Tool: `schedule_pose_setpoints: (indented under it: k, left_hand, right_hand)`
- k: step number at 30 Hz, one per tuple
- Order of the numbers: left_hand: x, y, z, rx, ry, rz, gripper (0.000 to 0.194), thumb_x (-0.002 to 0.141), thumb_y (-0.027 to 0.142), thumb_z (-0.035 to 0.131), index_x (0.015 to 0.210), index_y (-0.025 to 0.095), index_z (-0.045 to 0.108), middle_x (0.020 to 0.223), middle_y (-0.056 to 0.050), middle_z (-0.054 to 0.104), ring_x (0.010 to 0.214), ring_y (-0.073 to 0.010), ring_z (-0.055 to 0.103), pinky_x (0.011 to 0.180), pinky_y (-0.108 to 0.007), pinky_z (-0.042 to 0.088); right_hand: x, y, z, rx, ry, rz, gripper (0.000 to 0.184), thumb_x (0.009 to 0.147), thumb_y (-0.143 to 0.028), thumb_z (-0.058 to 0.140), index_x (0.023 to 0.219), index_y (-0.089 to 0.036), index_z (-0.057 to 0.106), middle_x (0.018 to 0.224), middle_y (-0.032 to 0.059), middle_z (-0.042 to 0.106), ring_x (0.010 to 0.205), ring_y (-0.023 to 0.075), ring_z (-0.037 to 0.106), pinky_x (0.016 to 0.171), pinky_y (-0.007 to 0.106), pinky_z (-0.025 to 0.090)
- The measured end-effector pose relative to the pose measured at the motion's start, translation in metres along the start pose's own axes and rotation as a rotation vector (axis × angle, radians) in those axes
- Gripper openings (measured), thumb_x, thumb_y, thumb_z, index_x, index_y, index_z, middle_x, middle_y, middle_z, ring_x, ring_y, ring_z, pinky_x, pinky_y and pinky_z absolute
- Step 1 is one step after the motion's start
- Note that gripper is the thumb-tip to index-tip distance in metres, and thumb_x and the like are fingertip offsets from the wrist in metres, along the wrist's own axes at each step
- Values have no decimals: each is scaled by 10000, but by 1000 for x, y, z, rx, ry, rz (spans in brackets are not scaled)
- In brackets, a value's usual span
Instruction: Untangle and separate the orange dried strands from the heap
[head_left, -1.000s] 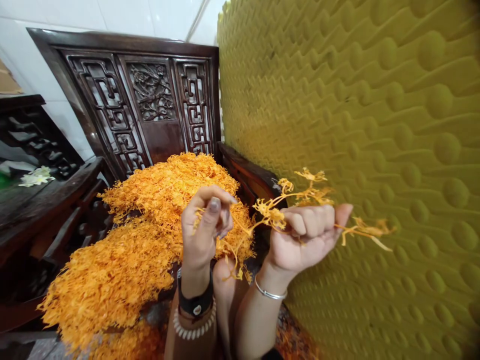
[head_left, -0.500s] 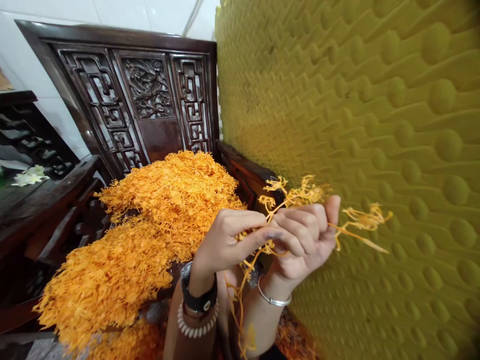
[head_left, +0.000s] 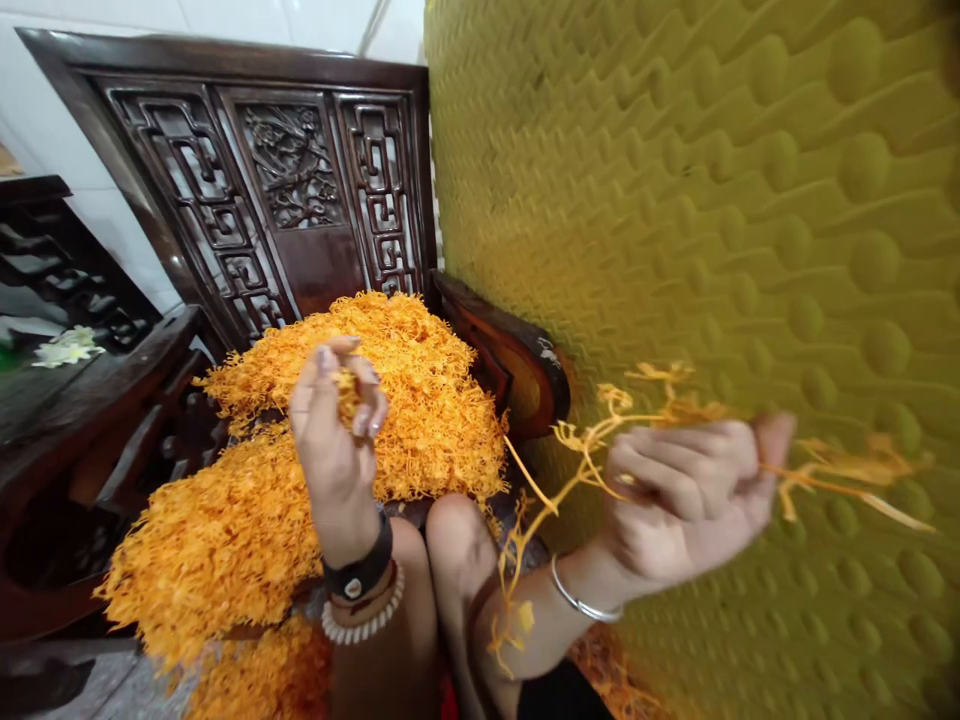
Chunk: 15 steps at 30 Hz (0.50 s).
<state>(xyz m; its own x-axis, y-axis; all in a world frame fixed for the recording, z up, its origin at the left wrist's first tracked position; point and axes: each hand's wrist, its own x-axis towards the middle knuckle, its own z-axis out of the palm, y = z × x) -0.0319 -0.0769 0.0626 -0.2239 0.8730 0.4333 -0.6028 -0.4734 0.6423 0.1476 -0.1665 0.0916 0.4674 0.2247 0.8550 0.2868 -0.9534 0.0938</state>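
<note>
My right hand (head_left: 686,495) is closed in a fist around a bunch of thin orange strands (head_left: 829,472), whose ends stick out on both sides of the fist. More strands (head_left: 517,560) trail down from it over my forearm. My left hand (head_left: 335,430) is raised in front of a big heap of the same orange strands (head_left: 330,430), its fingertips pinched on a small tuft. A dark watch and a bead bracelet sit on my left wrist, a thin silver bangle on the right.
The heap fills the seat of a dark carved wooden chair (head_left: 255,190). A tall yellow-green foam sheet (head_left: 712,200) with bumps stands close on the right. Another dark wooden piece (head_left: 60,390) with white flowers on it is at the left. My knees are below.
My hands, together half a second ago, have parted: the left has swung left and up with a small tuft, the right has moved right with its bunch. The view has shifted slightly.
</note>
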Motion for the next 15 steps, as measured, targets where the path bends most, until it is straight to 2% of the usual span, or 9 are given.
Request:
schedule_pose_setpoints:
  k: [1,2,3,4,7,9,12,14,15]
  left_hand:
    - [-7,0,8,54,-60,-21,162,846,351,564,851,195,608,589,42,460,378,-31,272,338,-180,206]
    - [-13,-2,14,113,-132,-59,190,849,372,555,827,191,608,565,43,448,380,-35,286,343,-184,215]
    - [-18,-5,19,165,-211,-103,242,854,407,538,779,185,598,534,45,420,385,-41,302,353,-187,227]
    - [-21,-9,22,210,-292,-154,318,858,458,509,720,179,574,510,47,386,395,-49,317,367,-191,243]
    - [-23,-19,26,276,-559,-254,598,786,721,336,563,178,450,491,40,316,429,-76,320,404,-227,266]
    - [-24,-19,29,278,-738,-277,668,701,819,279,542,185,418,513,28,332,462,-92,323,425,-249,279]
    - [-30,-13,38,302,-930,-385,537,744,688,474,569,182,440,554,21,370,514,-99,354,450,-248,292]
    - [-34,-12,43,276,-974,-463,417,781,523,574,579,178,456,547,26,380,501,-87,366,439,-232,303]
    - [-35,-13,44,227,-965,-498,392,794,483,579,580,177,460,533,28,384,478,-80,369,426,-224,313]
  right_hand:
    - [-2,-5,0,-424,168,-199,453,834,-62,440,415,-134,283,331,-106,179,239,-86,86,318,99,-46]
    - [-6,-10,0,-710,280,-349,414,780,-40,524,409,-132,366,313,-113,236,225,-82,123,303,121,-65]
    - [-10,-13,0,-858,336,-418,381,766,-46,549,417,-129,421,311,-112,276,217,-78,152,302,137,-73]
    - [-14,-16,0,-876,326,-426,357,786,-64,529,440,-122,461,325,-107,305,221,-76,180,311,139,-69]
    - [-26,-20,3,-488,71,-258,406,889,-121,327,537,-96,528,371,-93,340,262,-82,186,360,115,-60]
    - [-31,-23,4,-165,-92,-98,496,918,-173,194,557,-96,524,379,-94,322,292,-88,106,377,93,-40]
    - [-28,-26,-1,243,-248,190,563,920,-322,88,467,-129,362,370,-96,229,328,-84,-7,363,73,49]
    - [-22,-25,-9,481,-391,387,514,892,-438,25,466,-177,144,360,-90,136,315,-80,-22,348,83,93]
    - [-18,-24,-14,615,-504,478,471,865,-488,-25,504,-199,64,357,-87,85,301,-78,-23,343,90,91]
